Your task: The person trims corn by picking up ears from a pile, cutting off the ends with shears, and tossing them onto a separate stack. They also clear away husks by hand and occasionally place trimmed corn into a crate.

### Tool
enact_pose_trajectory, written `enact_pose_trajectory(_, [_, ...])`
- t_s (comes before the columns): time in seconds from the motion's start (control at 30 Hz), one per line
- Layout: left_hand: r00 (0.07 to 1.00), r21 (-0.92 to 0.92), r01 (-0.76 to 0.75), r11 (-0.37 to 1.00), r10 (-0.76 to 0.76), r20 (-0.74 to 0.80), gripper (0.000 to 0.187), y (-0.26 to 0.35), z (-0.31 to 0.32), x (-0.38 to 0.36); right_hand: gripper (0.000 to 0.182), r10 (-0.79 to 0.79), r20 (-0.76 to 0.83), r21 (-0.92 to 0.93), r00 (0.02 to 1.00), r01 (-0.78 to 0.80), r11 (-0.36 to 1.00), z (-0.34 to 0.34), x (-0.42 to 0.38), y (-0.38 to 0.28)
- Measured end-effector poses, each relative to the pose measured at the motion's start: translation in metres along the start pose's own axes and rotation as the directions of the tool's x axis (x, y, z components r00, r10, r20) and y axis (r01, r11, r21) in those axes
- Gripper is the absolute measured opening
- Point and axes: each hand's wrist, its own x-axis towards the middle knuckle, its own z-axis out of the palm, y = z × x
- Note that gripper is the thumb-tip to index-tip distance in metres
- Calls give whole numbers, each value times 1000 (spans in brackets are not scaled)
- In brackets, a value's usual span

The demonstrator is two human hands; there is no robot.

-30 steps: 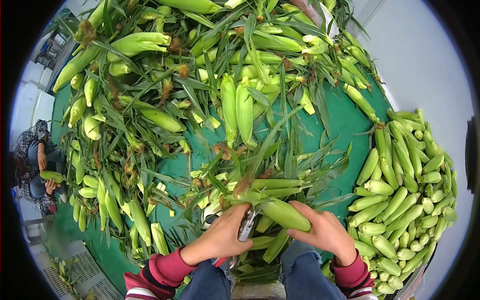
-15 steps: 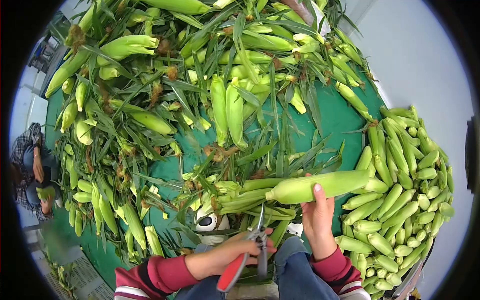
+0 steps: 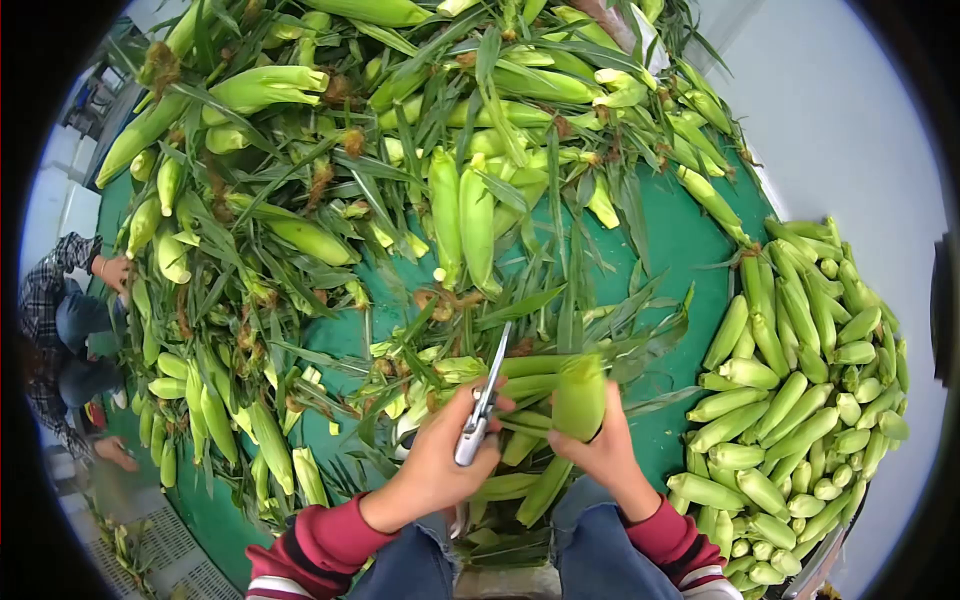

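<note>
the ear of corn is standing just below the middle of the frame, its long axis running nearly up and down, the cut top end pointing toward the upper edge of the picture. the right hand is wrapping around its lower half from below, fingers closed on the husk, so the lower end of the ear is hidden inside the fist. the left hand is sitting just to the left of it, closed around the shears, whose blades are pointing up and slightly right, toward the leaves between the two hands. the blades are lying close together, looking shut or nearly so; the handles are buried in the palm and hard to make out. the shears are lying just beside the ear, apart from it, and the left hand is the nearer one to the loose leaves fanning out above.

further out, a stack of trimmed ears is filling the right side of the frame, well apart from the grip. a big heap of untrimmed corn is covering the upper left on the green mat. at the far left edge another person in a checked shirt is crouching, partly cut off by the dark rim of the lens. the knees in blue jeans are showing along the bottom edge.
</note>
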Motion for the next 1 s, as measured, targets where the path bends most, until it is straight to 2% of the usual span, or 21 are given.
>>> enact_pose_trajectory(0.13, [976,-45,-176,983,168,-135,48,19,4,0,66,-42,35,-129,999,46,991,14,-6,-6])
enact_pose_trajectory(0.23, [975,-24,-145,989,139,-174,45,22,1,0,67,-255,51,-304,966,258,917,15,-3,-10])
enact_pose_trajectory(0.27, [979,-36,-105,994,97,-181,43,25,0,1,67,-258,51,-335,965,260,906,16,-3,-12])
enact_pose_trajectory(0.37, [971,123,-96,988,120,-206,41,25,-5,1,67,-295,52,-437,954,287,852,13,-6,-17])
enact_pose_trajectory(0.47, [977,-72,-14,997,-2,-212,41,16,-7,5,66,-369,46,-528,928,336,780,12,-8,-19])
enact_pose_trajectory(0.53, [972,-360,52,931,-130,-196,41,18,-5,9,64,-395,29,-552,918,344,760,13,-8,-20])
enact_pose_trajectory(0.57, [966,-494,83,865,-191,-173,41,19,-3,12,66,-372,26,-520,928,331,788,13,-9,-19])
enact_pose_trajectory(0.6, [931,-594,189,782,-335,-145,37,22,-4,16,69,-348,26,-487,937,316,814,15,-10,-16])
enact_pose_trajectory(0.63, [924,-674,208,709,-369,-104,39,20,-4,16,71,-325,26,-453,945,301,839,17,-10,-14])
enact_pose_trajectory(0.7, [905,-807,244,537,-426,-10,42,12,-4,18,78,-144,53,-127,988,149,981,21,-11,-13])
enact_pose_trajectory(0.73, [925,-839,223,496,-380,21,46,9,-2,18,82,-54,88,40,995,51,998,24,-11,-11])
enact_pose_trajectory(0.8, [939,-871,222,438,-338,69,46,9,0,16,90,52,147,464,988,-116,878,36,-13,0])
enact_pose_trajectory(0.83, [946,-885,221,409,-311,92,45,9,0,16,94,89,189,640,978,-191,744,40,-12,2])
enact_pose_trajectory(0.87, [962,-927,228,299,-214,168,47,7,0,16,99,134,305,757,943,-325,566,41,-12,1])
enact_pose_trajectory(0.97, [968,-941,224,254,-166,186,46,3,1,16,110,123,511,715,851,-500,489,37,-13,4])
enact_pose_trajectory(1.0, [967,-945,229,231,-162,195,45,1,2,16,111,126,521,706,844,-510,492,37,-14,7])
